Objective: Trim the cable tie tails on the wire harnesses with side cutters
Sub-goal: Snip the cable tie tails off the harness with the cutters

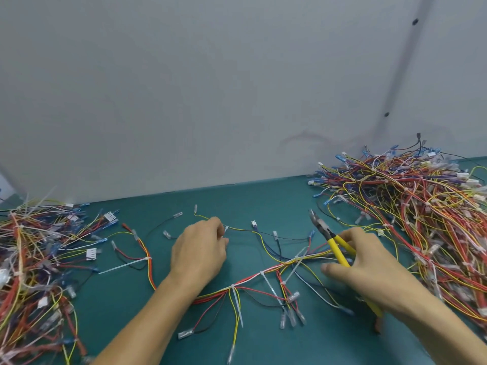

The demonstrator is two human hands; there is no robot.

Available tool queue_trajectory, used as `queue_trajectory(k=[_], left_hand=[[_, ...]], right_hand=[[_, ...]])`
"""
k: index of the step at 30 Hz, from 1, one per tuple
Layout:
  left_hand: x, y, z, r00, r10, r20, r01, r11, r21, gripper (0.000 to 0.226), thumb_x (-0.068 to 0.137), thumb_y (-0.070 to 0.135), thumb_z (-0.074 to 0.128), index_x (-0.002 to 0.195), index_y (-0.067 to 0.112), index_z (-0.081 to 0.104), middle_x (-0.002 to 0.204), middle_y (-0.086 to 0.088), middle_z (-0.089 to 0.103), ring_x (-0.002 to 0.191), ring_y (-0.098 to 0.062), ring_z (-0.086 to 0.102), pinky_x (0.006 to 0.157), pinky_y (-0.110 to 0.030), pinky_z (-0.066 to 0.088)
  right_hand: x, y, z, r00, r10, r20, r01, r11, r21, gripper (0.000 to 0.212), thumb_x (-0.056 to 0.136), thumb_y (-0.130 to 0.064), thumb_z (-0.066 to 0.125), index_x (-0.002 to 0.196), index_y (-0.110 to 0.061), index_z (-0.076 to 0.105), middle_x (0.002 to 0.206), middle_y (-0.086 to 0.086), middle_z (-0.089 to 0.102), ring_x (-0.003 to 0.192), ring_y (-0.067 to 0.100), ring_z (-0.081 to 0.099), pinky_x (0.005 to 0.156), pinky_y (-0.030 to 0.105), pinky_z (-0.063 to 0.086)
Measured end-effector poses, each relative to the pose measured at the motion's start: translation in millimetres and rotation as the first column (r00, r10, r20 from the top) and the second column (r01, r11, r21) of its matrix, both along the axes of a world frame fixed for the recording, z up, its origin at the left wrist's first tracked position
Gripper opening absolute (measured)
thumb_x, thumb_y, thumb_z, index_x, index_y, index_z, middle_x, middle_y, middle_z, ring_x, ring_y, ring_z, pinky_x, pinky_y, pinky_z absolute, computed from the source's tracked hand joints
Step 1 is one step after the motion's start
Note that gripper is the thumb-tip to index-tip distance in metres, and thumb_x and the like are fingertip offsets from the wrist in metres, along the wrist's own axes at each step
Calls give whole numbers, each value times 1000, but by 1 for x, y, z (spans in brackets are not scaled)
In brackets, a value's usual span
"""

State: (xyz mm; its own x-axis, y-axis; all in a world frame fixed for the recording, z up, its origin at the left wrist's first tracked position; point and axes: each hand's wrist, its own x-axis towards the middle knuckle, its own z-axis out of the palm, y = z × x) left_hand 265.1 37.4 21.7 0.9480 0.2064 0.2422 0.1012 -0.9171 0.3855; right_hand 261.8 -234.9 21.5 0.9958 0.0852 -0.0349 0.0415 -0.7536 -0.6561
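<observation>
L hand (200,248) pinches a harness (276,266) wire nr a small tie, prob. to steady it for cutting. R hand (369,262) grips side cutters (336,250), nose up, clear of wires. Untrimmed tie tails (237,306) lie btwn & below both hands on counter (263,196).

I'm getting soft, fairly bright, even light from overhead. Faint shadows sit under the left hand (199,252) and right hand (369,259) on the green table (263,201). A diffuse grey band slants down the wall (184,88) at right. The wire harness (263,272) and side cutters (322,227) read sharp. The right thumb smears, the left pile (34,259) softens, and the table's far edge bows.
</observation>
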Motion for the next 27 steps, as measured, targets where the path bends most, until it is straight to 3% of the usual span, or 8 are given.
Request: queue_trajectory(k=[3, 6, 8, 10, 13, 17, 24, 27], left_hand=[[-2, -18, 15, 968, -203, 146, 215, 974, -71, 10, 90, 25, 62, 97, 19, 67, 94, 2, 67, 93, -19, 59, 86, -35, 46], [4, -45, 24, 885, -418, 205, 435, 899, -42, 12, 90, 18, 63, 99, 16, 71, 98, 0, 68, 96, -18, 58, 90, -30, 41], [12, -62, 23, 838, -527, 140, 534, 846, -8, 16, 91, 17, 62, 104, 16, 72, 103, -1, 67, 100, -19, 58, 92, -29, 40], [20, -75, 17, 809, -588, 12, 588, 809, -17, 22, 89, 19, 64, 110, 16, 71, 107, -3, 67, 102, -18, 59, 93, -27, 41], [27, -81, 1, 804, -584, -114, 568, 810, -143, 28, 82, 27, 73, 109, 18, 70, 103, 0, 70, 93, -11, 61, 85, -21, 44], [28, -79, -15, 858, -511, -54, 469, 822, -324, 5, 83, 23, 71, 85, 19, 73, 82, 3, 72, 74, -6, 59, 70, -15, 42], [31, -79, -22, 881, -474, -12, 417, 787, -455, 18, 85, 12, 67, 75, 26, 61, 66, 7, 66, 61, -4, 57, 69, -19, 48], [32, -78, -24, 874, -485, -7, 418, 760, -498, 21, 88, 9, 63, 74, 25, 59, 63, 7, 64, 57, -3, 57, 68, -19, 49]], right_hand=[[3, -9, 9, 994, -44, 103, 58, 989, -139, 36, 73, -48, 72, 98, -31, 53, 101, -5, 53, 92, 18, 52, 74, 31, 37], [1, -17, 13, 993, 12, 118, 34, 923, -384, 32, 74, -51, 66, 99, -33, 59, 92, -7, 57, 91, 20, 56, 75, 32, 46], [-1, -18, 11, 992, 91, 90, -32, 856, -516, 26, 73, -51, 60, 95, -37, 56, 91, -9, 51, 97, 19, 57, 74, 29, 47], [-3, -16, 9, 986, 151, 68, -89, 829, -552, 25, 73, -51, 56, 95, -38, 56, 92, -9, 47, 100, 18, 57, 73, 28, 46], [-4, -10, 6, 977, 196, 81, -111, 796, -596, 34, 75, -49, 54, 107, -40, 57, 90, -10, 38, 104, 18, 56, 68, 28, 40], [-5, -6, 4, 970, 212, 117, -96, 780, -619, 30, 77, -46, 53, 105, -37, 57, 81, -10, 32, 104, 19, 56, 66, 28, 34], [-3, -6, 1, 963, 233, 133, -105, 782, -615, 28, 77, -46, 53, 103, -39, 57, 88, -10, 39, 102, 18, 56, 65, 27, 35], [-1, -7, 1, 964, 241, 113, -132, 804, -580, 15, 76, -46, 54, 89, -38, 53, 87, -10, 40, 100, 18, 56, 64, 28, 35]])
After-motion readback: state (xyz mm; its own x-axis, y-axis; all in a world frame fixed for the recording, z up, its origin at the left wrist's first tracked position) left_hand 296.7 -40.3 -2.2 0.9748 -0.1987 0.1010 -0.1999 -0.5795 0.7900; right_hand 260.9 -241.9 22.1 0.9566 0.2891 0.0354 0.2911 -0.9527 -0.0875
